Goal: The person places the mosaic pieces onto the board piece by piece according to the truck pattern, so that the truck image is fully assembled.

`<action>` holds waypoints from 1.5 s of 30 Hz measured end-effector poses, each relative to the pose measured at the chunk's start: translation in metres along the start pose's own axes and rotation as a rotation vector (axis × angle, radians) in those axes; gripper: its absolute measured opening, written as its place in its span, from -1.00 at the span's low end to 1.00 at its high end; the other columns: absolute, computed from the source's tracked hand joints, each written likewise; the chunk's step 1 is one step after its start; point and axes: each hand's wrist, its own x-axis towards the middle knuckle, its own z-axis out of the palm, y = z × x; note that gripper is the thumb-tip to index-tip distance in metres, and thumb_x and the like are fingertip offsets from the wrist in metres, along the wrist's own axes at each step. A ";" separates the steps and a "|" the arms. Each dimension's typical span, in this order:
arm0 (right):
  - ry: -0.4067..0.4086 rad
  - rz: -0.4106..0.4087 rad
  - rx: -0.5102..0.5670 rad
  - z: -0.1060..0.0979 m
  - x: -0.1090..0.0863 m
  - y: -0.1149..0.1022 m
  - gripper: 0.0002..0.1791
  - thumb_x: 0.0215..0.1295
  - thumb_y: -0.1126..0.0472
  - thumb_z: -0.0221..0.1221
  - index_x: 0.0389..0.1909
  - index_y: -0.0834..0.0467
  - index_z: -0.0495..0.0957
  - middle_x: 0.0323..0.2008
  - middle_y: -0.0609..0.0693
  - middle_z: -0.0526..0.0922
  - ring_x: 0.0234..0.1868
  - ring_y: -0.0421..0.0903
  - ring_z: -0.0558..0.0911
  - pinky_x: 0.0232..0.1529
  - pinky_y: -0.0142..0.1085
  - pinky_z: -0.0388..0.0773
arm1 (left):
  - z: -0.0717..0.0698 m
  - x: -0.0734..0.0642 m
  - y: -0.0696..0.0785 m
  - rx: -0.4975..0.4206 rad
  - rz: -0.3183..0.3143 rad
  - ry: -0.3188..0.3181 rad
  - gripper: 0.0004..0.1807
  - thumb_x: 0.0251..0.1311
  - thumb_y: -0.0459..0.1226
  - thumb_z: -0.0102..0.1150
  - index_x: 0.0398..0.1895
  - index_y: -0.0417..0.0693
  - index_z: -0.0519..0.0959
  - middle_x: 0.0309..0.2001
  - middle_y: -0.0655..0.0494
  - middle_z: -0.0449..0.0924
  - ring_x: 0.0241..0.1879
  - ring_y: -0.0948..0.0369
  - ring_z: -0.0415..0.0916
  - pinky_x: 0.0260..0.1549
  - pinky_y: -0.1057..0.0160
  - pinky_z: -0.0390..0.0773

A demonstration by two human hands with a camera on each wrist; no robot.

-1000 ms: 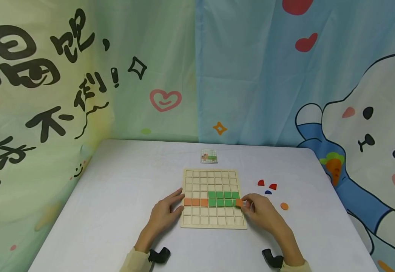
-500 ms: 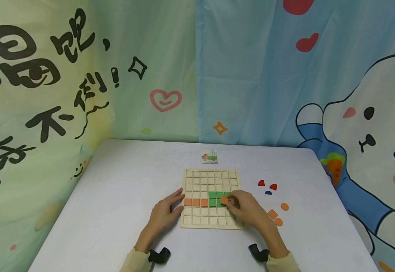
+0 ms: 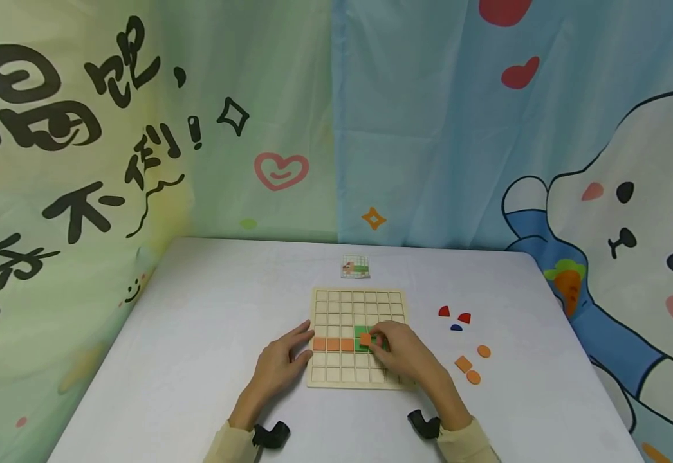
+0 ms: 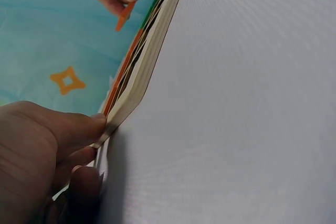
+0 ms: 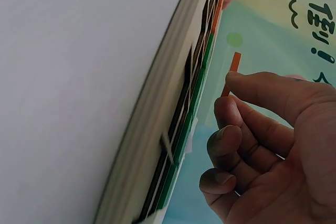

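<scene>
The wooden grid board (image 3: 359,379) lies on the white table, holding a row of orange square tiles (image 3: 333,344) at its left and green tiles (image 3: 359,332) beside them. My right hand (image 3: 400,347) pinches another orange square tile (image 3: 365,339) between thumb and fingers, over the green ones. In the right wrist view this tile (image 5: 235,62) is raised above the board's face, tilted. My left hand (image 3: 281,361) rests against the board's left edge, thumb and fingers spread along it; the left wrist view shows its thumb (image 4: 84,129) right at the corner.
Right of the board lie red quarter-circle pieces (image 3: 464,318), a blue half-round piece (image 3: 456,328), orange discs (image 3: 484,351) and an orange square (image 3: 463,364). A small picture card (image 3: 355,266) lies behind the board. Printed curtains (image 3: 255,212) hang behind the table.
My right hand has carried the orange tile leftward, from the board's right edge to over the green tiles, uncovering an orange square and disc. My left hand has stayed in place.
</scene>
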 end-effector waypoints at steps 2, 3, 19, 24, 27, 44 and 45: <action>0.000 0.002 0.003 0.002 0.002 -0.002 -0.79 0.35 0.28 0.39 -0.04 0.22 0.71 -0.42 -0.17 0.56 -0.40 -0.28 0.42 -0.31 -0.41 0.43 | 0.000 0.000 0.000 -0.001 0.003 0.002 -0.52 0.34 -0.27 0.38 0.32 -0.10 0.65 0.47 0.07 0.55 -0.60 0.49 0.18 -0.49 0.42 0.26; 0.001 0.001 0.002 0.003 0.003 -0.003 -0.79 0.34 0.28 0.39 -0.05 0.22 0.71 -0.42 -0.17 0.56 -0.40 -0.28 0.42 -0.31 -0.41 0.43 | 0.000 0.000 -0.001 -0.001 0.005 0.004 -0.52 0.34 -0.27 0.38 0.32 -0.10 0.65 0.47 0.06 0.55 -0.60 0.50 0.17 -0.50 0.43 0.26; -0.016 -0.005 -0.046 0.013 0.021 -0.016 -0.76 0.40 0.25 0.36 0.03 0.23 0.71 -0.44 -0.17 0.53 -0.41 -0.25 0.42 -0.25 -0.33 0.46 | 0.001 0.000 -0.003 -0.010 0.002 -0.014 -0.52 0.37 -0.24 0.37 0.35 -0.05 0.64 0.48 0.13 0.54 -0.62 0.50 0.15 -0.51 0.44 0.24; -0.029 -0.032 -0.040 0.013 0.026 -0.016 -0.77 0.41 0.27 0.34 0.02 0.26 0.70 -0.44 -0.13 0.53 -0.42 -0.22 0.42 -0.30 -0.33 0.42 | 0.000 0.000 -0.002 -0.013 -0.006 -0.024 -0.51 0.38 -0.23 0.36 0.36 -0.04 0.64 0.49 0.15 0.53 -0.63 0.50 0.14 -0.49 0.44 0.24; -0.044 -0.045 -0.026 0.014 0.029 -0.015 -0.76 0.41 0.28 0.33 0.03 0.26 0.71 -0.42 -0.12 0.56 -0.42 -0.23 0.44 -0.30 -0.34 0.43 | 0.000 0.000 -0.002 -0.006 0.003 -0.008 -0.52 0.37 -0.23 0.36 0.34 -0.06 0.65 0.48 0.12 0.54 -0.62 0.50 0.13 -0.49 0.42 0.25; -0.062 -0.044 0.003 0.020 0.036 -0.009 -0.79 0.42 0.29 0.31 0.01 0.25 0.71 -0.49 -0.13 0.49 -0.47 -0.22 0.40 -0.31 -0.33 0.40 | 0.001 0.000 -0.003 -0.007 0.018 0.010 -0.53 0.35 -0.24 0.37 0.32 -0.08 0.66 0.46 0.08 0.56 -0.59 0.50 0.10 -0.45 0.39 0.26; -0.065 -0.041 0.003 0.020 0.036 -0.009 -0.79 0.43 0.28 0.31 0.02 0.24 0.71 -0.49 -0.13 0.48 -0.47 -0.22 0.39 -0.31 -0.32 0.40 | 0.001 0.000 -0.003 -0.005 0.016 0.007 -0.53 0.35 -0.24 0.37 0.32 -0.08 0.66 0.46 0.09 0.56 -0.59 0.50 0.09 -0.44 0.39 0.25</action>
